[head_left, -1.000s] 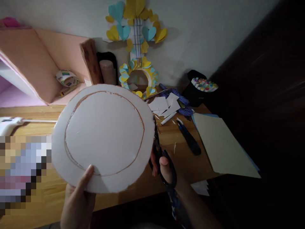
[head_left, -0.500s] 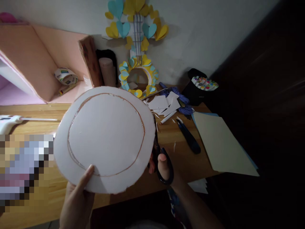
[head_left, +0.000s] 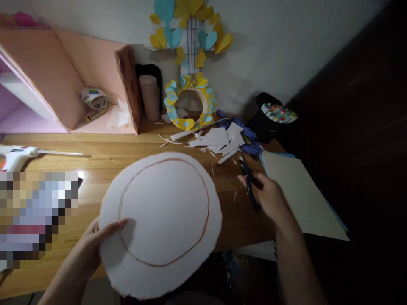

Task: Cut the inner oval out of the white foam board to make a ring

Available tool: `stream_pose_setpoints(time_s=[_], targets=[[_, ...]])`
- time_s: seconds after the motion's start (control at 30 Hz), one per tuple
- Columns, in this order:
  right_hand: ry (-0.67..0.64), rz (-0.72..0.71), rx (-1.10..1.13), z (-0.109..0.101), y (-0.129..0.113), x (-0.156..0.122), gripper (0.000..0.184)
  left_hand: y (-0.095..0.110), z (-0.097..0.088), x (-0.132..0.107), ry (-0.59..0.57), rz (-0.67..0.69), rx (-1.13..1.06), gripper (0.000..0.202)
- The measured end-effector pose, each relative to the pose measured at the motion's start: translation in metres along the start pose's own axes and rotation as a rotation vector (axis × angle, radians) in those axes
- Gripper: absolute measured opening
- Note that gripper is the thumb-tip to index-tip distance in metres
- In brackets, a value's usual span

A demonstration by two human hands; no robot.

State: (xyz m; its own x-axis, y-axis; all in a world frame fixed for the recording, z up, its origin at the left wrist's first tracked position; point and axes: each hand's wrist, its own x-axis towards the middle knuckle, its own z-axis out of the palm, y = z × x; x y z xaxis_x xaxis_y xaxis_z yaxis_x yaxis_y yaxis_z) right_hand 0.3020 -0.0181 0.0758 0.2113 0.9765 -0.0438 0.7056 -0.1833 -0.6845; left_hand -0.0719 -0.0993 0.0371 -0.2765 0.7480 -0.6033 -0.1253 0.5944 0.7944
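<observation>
L hand [head_left: 84, 250] holds white disc [head_left: 165, 220]; R hand [head_left: 269, 198] grips dark tool [head_left: 249, 180].

White paper disc [head_left: 165, 220]: rough-cut edge, brown circle drawn inside, held tilted, lower centre of frame. Dark cutting tool [head_left: 249, 178]: right of disc, tip toward upper left, partly hidden.

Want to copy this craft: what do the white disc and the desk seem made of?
The disc looks like stiff matte white card or foam board: ragged cut edge, holds flat. The desk looks like wood or wood-look laminate, slightly glossy: plank grain, a bright reflection.
</observation>
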Motion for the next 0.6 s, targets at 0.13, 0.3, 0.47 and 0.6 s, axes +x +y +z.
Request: stream_pose_setpoints(time_s=[0.13, 0.3, 0.47, 0.6], targets=[[0.19, 0.184, -0.561, -0.039, 0.058, 0.04, 0.033, 0.011, -0.003, 0.009, -0.1, -0.12, -0.034, 0.039], [0.125, 0.224, -0.702, -0.052, 0.106, 0.067, 0.029, 0.013, 0.002, 0.016, -0.034, -0.077, -0.005, 0.039], [0.186, 0.091, -0.72, -0.047, 0.103, 0.078, 0.036, 0.014, 0.0, 0.024, -0.032, 0.096, 0.131, 0.056], [0.152, -0.066, -0.618, -0.035, 0.079, 0.082, 0.027, 0.006, -0.001, 0.029, -0.006, 0.252, 0.234, 0.065]])
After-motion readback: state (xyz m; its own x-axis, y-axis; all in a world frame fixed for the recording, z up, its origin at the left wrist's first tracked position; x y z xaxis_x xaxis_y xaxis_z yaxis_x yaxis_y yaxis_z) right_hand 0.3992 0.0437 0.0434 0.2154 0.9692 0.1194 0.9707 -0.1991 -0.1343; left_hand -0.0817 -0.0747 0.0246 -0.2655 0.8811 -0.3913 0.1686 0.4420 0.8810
